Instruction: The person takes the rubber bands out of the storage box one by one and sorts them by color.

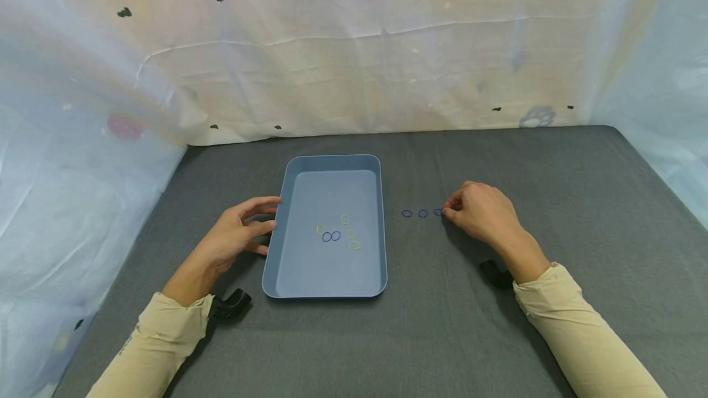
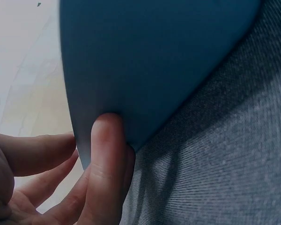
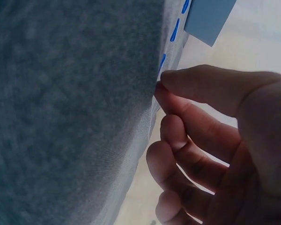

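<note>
A blue tray [image 1: 326, 161] lies on the grey cloth, with several yellow bands [image 1: 351, 233] and two blue bands [image 1: 331, 236] inside it. My left hand [image 1: 271, 217] rests at the tray's left rim with relaxed fingers. In the left wrist view one of its fingers [image 2: 105, 154] presses on the tray's outer wall [image 2: 154, 61]. Right of the tray, three blue rubber bands [image 1: 423, 213] lie in a row on the cloth. My right hand [image 1: 447, 210] has curled fingers, and thumb and forefinger pinch the rightmost band [image 1: 438, 212]. In the right wrist view the fingertips [image 3: 166, 79] meet on the cloth beside that band [image 3: 162, 61].
The grey cloth [image 1: 553, 171] covers the whole table top. Pale sheeting [image 1: 354, 66] closes the back and both sides. Black camera straps [image 1: 229, 306] sit at both wrists. The table's left edge [image 1: 138, 244] runs close to my left forearm.
</note>
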The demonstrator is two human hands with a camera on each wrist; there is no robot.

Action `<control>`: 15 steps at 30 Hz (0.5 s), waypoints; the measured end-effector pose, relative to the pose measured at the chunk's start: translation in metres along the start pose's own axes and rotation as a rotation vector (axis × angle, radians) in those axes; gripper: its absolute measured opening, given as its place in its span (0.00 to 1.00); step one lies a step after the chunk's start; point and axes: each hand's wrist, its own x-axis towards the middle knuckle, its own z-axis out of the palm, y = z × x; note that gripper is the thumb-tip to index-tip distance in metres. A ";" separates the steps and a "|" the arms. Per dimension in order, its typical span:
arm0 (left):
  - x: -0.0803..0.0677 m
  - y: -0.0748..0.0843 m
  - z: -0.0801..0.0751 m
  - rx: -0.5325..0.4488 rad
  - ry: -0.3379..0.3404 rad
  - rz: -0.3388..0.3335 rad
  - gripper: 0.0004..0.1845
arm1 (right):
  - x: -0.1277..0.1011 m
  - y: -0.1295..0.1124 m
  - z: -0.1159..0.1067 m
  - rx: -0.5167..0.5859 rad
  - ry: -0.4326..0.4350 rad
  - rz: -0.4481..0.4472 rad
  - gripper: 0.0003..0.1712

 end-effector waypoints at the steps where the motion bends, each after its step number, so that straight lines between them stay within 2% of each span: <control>1: 0.000 0.000 0.000 0.001 0.000 0.000 0.30 | 0.000 0.000 0.000 0.000 0.001 0.000 0.10; 15: 0.000 -0.001 0.000 0.008 0.002 -0.007 0.29 | 0.000 -0.001 -0.002 -0.012 0.022 -0.034 0.08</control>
